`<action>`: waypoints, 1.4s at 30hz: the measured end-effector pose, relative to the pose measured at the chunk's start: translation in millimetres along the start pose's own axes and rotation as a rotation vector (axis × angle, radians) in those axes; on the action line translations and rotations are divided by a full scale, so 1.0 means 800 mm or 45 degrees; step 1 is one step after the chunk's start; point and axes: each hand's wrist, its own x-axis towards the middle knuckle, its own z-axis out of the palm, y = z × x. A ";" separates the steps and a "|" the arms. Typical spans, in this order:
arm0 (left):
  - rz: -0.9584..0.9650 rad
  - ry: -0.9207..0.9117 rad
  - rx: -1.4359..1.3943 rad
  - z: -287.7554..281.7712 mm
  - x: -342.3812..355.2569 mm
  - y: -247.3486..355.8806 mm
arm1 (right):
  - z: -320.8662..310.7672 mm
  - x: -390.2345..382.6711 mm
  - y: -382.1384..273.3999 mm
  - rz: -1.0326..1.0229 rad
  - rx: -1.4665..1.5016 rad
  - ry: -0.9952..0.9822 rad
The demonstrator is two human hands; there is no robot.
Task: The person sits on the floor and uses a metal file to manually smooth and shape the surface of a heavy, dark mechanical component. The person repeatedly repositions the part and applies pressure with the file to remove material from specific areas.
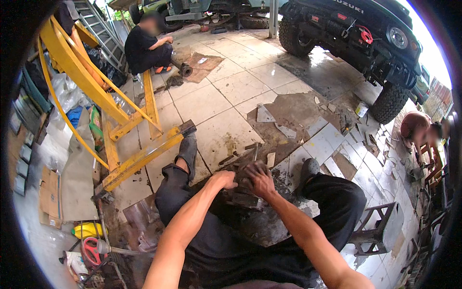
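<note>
On the floor between my legs sits a dark, greasy metal part (244, 199), blocky below and rounded on top. My right hand (260, 179) lies over its rounded top, with fingers bent around it and blackened by grease. Against its left side, my left hand (224, 180) is closed in a fist-like grip. What the left fingers hold, if anything, is hidden. A thin metal rod (256, 151) stands up just beyond the part. Small dark tools or bars (228, 159) lie on the tiles past my left hand.
A yellow steel frame (139, 144) stands at left, near my left foot. Broken tiles (265, 114) litter the floor ahead. A black off-road vehicle (353, 36) is at far right. One person (144, 45) squats at far left; another (416, 127) is at right. A plastic stool (380, 229) is by my right leg.
</note>
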 end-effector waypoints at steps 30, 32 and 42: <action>-0.107 -0.014 0.030 -0.019 -0.019 0.014 | -0.012 0.020 -0.040 0.365 0.073 -0.201; -0.123 -0.034 0.015 -0.012 -0.022 -0.012 | -0.022 0.023 -0.070 0.395 0.088 -0.330; -0.118 0.052 -0.028 -0.039 -0.034 0.004 | -0.003 0.028 -0.032 0.366 0.204 -0.320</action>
